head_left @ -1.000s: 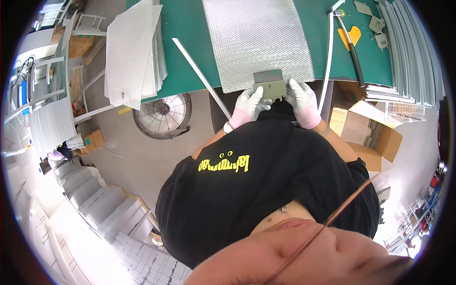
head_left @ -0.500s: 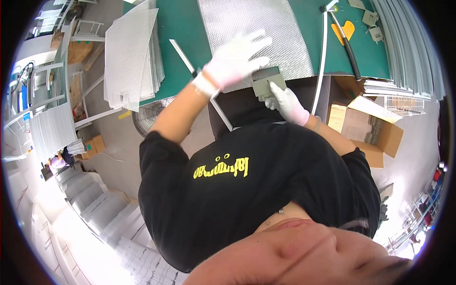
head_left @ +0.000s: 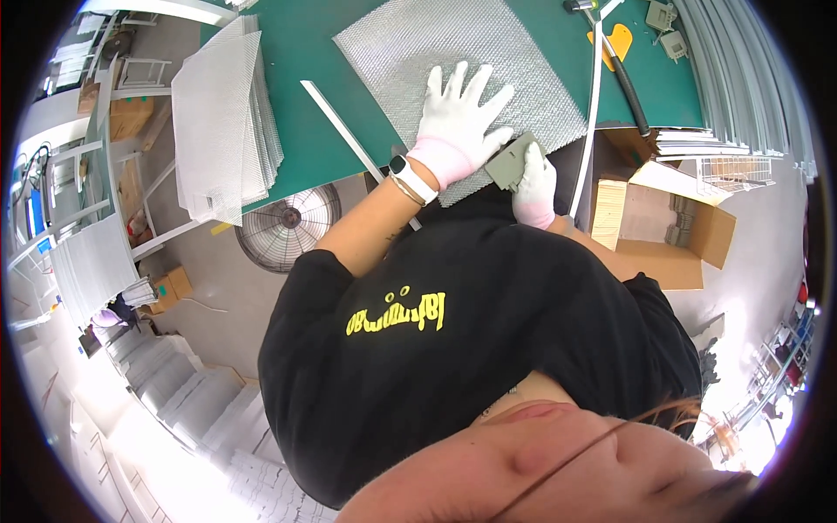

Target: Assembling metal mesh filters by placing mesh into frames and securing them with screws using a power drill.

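Note:
My left hand [head_left: 462, 126], in a white glove with a pink cuff, lies with fingers spread on a silvery mesh sheet [head_left: 392, 52]. The sheet sits askew on the green table, its near corner reaching past the table edge toward my body. Beside it, my right hand [head_left: 535, 190], gloved the same way, grips a grey-green plastic corner piece [head_left: 513, 162] at the sheet's near right edge. Whether the piece touches the sheet I cannot tell. A white frame strip [head_left: 344, 126] runs left of the sheet, and another white strip [head_left: 593, 113] stands to its right.
A stack of mesh sheets [head_left: 218, 122] covers the table's left end. At the right are a hammer [head_left: 629, 91], an orange scraper [head_left: 620, 40], more grey corner pieces [head_left: 667, 30] and long grey strips [head_left: 741, 78]. A cardboard box [head_left: 649, 218] and a floor fan [head_left: 292, 218] flank me.
My left hand has come down onto the mesh sheet, fingers spread. The sheet has turned and shifted toward me. My right hand has tilted the corner piece and brought it to the sheet's edge.

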Available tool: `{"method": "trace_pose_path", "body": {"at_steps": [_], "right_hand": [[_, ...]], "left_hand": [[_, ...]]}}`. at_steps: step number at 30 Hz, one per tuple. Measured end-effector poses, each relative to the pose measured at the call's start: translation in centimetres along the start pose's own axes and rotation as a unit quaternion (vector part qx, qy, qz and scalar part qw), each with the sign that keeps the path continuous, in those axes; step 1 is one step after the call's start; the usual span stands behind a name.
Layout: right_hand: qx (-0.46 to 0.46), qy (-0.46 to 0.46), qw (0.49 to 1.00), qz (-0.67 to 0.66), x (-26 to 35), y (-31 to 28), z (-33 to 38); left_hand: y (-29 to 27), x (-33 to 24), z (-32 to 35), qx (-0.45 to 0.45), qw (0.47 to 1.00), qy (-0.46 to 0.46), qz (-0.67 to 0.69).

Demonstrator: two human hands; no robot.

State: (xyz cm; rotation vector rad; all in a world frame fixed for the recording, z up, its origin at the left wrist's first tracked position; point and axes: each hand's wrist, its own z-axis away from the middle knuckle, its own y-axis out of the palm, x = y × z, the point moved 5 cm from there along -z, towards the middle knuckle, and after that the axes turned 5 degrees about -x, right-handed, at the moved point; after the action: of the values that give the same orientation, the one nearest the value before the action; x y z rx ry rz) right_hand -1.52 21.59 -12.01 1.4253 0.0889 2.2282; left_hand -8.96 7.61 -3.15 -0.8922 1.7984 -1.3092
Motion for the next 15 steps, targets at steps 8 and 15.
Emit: {"method": "trace_pose_path", "body": {"at_steps": [8,15], "right_hand": [[-0.027,0.010,0.999,0.031,-0.8,-0.2,0.0],[0.053,0.014,0.998,0.010,-0.2,0.2,-0.2]], "left_hand": [[0.1,0.7,0.9,-0.023,0.999,-0.028,0.011],[-0.3,0.1,0.2,-0.028,0.999,-0.018,0.018]]}}
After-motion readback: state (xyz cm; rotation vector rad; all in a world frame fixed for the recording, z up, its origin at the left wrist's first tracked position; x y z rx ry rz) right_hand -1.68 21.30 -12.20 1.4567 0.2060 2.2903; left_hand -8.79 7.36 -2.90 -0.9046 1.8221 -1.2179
